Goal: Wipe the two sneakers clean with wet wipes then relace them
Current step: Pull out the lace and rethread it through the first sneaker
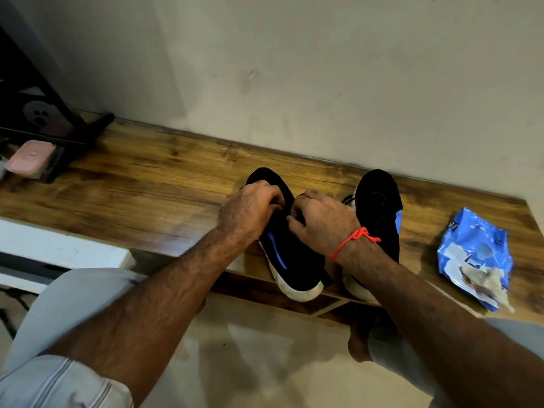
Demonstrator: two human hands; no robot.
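Note:
Two black sneakers with white soles and blue accents stand on the wooden table point(132, 195). The left sneaker point(294, 260) has its heel hanging over the front edge. My left hand point(250, 210) and my right hand point(321, 222) are both on its lacing area, with fingers curled and pinching at the laces; the laces themselves are mostly hidden under the fingers. The right sneaker point(379, 207) stands beside it, partly behind my right wrist, with a loose black lace showing near its toe. A blue wet wipes pack point(474, 254) lies to the right, with a used, dirty wipe point(488, 284) on it.
A pink lidded box point(31, 157) and a dark metal rack point(44, 113) stand at the table's far left. A wall runs right behind the table. My knees in light trousers are below the front edge, above a pale floor.

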